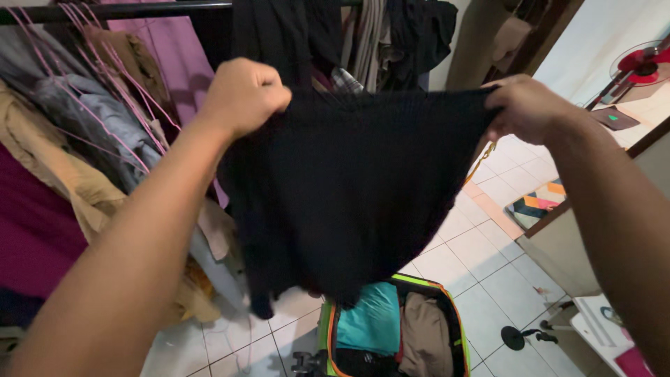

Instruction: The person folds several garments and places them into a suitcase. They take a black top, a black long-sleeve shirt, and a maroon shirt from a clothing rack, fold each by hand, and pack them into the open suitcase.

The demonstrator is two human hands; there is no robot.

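A black ribbed garment hangs spread out in front of me, held up by its top edge. My left hand is fisted on its left corner. My right hand pinches its right corner. The cloth drops down to about knee height above an open suitcase with a green rim, which lies on the tiled floor and holds teal, brown and dark folded clothes.
A clothes rail with pink hangers and many hung garments fills the left and back. White floor tiles stretch to the right, with a colourful mat, a red fan and a white piece of furniture.
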